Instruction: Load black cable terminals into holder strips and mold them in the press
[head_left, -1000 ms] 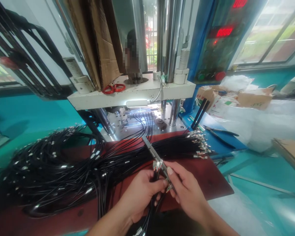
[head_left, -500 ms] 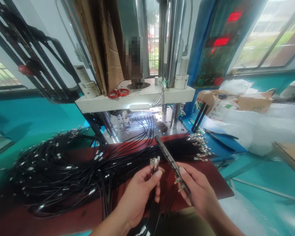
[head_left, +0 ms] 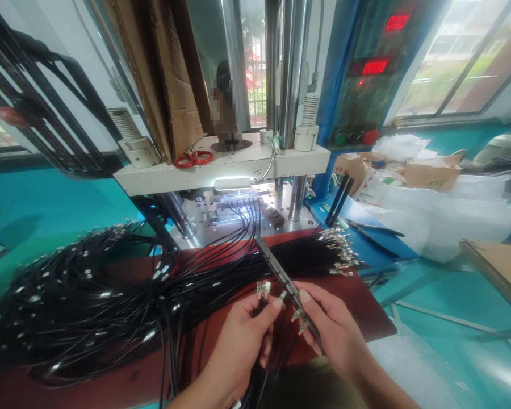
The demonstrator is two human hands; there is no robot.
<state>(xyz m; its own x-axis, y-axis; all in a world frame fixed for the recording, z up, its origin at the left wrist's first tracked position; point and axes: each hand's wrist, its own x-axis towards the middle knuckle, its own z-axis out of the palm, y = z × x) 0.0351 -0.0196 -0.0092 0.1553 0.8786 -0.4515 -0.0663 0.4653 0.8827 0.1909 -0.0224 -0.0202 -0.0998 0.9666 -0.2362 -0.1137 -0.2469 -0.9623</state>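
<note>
My left hand [head_left: 244, 341] is closed around a small bunch of black cables, whose metal terminals [head_left: 263, 289] stick up above the fingers. One terminal [head_left: 283, 296] pokes out at the thumb tip, apart from the others and close beside the dark slotted bar [head_left: 276, 269]. That bar slants up and to the left, gripped near its lower end by my right hand [head_left: 330, 321]. A couple of terminals [head_left: 298, 320] jut from its left side near my right thumb. The lower part of the bar is hidden in the palm.
A large bundle of black cables [head_left: 106, 301] covers the red-brown tabletop [head_left: 366, 318]. Behind it stands a press [head_left: 230, 170], with cables running to its lit lower plate [head_left: 238, 211]. Red-handled scissors [head_left: 193, 159] rest on its upper plate. Pliers [head_left: 377, 233] lie on the blue surface at right.
One terminal now stands apart from the bunch at my left thumb, nearer the bar. Both hands remain closed on what they held. The whole scene has shifted slightly left in view.
</note>
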